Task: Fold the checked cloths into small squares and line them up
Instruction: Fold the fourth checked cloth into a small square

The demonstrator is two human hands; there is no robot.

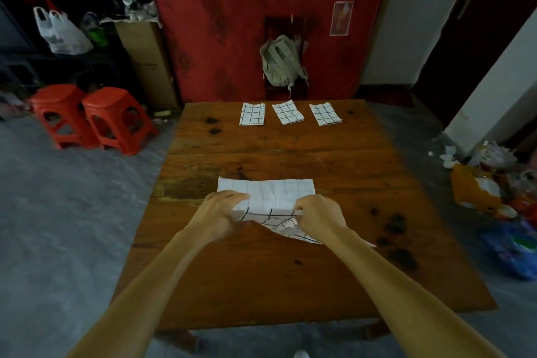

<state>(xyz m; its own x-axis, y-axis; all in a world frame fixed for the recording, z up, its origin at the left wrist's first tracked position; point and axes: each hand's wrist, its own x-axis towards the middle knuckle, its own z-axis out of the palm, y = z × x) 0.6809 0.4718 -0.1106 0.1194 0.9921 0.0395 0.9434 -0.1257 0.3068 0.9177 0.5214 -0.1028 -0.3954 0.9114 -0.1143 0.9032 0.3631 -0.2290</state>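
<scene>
White cotton with thin black checks, the cloth (273,197) I am folding lies half doubled over near the middle of the wooden table (290,276), its pale underside turned up on the far part and a rumpled corner trailing toward me on the right. My left hand (220,211) and right hand (318,213) each have fingers curled onto its near fold, pinching the fabric. Farther off, near the table's far edge, three folded cloths (252,114) lie side by side, apart.
</scene>
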